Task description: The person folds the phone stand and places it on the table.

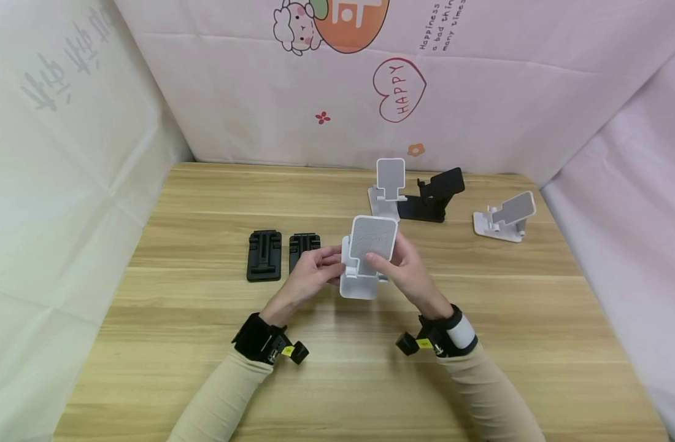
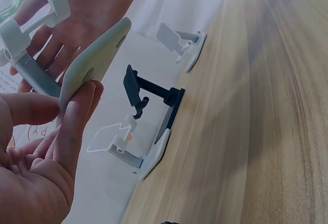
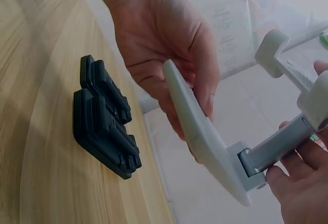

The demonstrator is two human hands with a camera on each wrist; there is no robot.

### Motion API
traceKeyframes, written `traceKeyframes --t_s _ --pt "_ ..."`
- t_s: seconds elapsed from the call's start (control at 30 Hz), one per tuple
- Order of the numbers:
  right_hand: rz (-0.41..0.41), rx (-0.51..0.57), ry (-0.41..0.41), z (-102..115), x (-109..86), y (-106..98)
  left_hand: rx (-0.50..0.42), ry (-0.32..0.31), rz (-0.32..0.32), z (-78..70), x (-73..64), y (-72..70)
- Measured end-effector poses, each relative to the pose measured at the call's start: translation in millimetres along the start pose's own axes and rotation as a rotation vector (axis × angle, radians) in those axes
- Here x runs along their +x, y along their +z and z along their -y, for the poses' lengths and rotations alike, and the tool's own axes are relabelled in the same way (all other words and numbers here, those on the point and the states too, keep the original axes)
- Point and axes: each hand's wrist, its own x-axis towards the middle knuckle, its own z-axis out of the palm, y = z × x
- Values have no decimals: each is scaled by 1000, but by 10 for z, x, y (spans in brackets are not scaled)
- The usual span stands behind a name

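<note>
Between both hands, above the table, is an unfolded white phone stand (image 1: 373, 236) with a grey pad on its front plate. My left hand (image 1: 313, 271) pinches the edge of its base (image 2: 97, 55) between thumb and fingers. On the other side, my right hand (image 1: 413, 275) holds the upper part, its thumb lying on the grey pad and its fingers behind the plate. A silver-grey arm (image 3: 279, 142) joins base and plate in the right wrist view. Left of my left hand lie two folded black phone stands, one (image 1: 264, 256) fully seen, the other (image 1: 304, 243) partly covered by the hand.
Behind the held stand are an unfolded white stand (image 1: 391, 178) and an unfolded black stand (image 1: 447, 183), close together. Another white stand (image 1: 514, 210) is at the far right. The wooden table (image 1: 166, 319) meets a printed cloth (image 1: 249, 104) at its back edge.
</note>
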Motion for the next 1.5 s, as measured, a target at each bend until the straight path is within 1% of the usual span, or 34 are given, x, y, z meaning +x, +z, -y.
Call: traceKeyframes --t_s 0.2,0.3,0.5,0.77,0.93,1.1,1.17,1.4,1.5 --pt "49 -89 -44 -62 16 -16 12 -9 27 -17 -1 -25" --pt "54 -102 -58 -69 19 -17 14 -11 31 -6 -3 -34" --pt "48 -101 -65 -59 16 -16 15 7 23 17 -7 -35" --pt "18 -166 -105 -76 28 -18 34 37 23 30 -13 -42" --pt "10 -179 -127 -87 32 -15 37 29 32 34 -15 -53" --pt "-5 -197 -130 -104 38 -4 34 16 54 17 -12 -62" --pt "-17 -201 -123 -94 38 6 37 19 60 20 -11 -60" --pt "-36 -267 -131 124 8 89 53 33 49 33 -28 -51" --pt "-48 -283 -133 146 8 103 46 47 50 38 -35 -49"
